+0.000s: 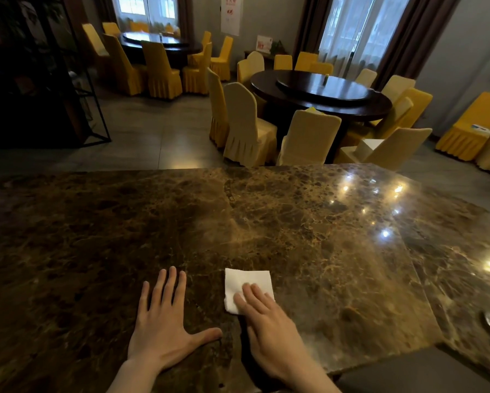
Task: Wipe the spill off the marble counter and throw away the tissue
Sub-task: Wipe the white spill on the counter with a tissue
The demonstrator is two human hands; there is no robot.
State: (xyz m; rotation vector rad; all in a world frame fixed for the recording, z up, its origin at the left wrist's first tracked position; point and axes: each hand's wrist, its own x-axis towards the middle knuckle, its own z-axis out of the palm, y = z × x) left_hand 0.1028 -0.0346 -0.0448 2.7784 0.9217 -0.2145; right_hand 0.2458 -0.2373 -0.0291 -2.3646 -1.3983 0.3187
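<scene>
Beyond the brown marble bench [295, 222] stand round dark tables [317, 92] ringed with yellow-covered chairs [246, 123]; a wall poster [230, 12] carries red writing too small to read. Left hand [164, 324] lies flat, grip spread. Right hand [269, 327] presses flat fingers [255, 296] onto the white folded tissue [245, 283], near the bench's front edge.
</scene>
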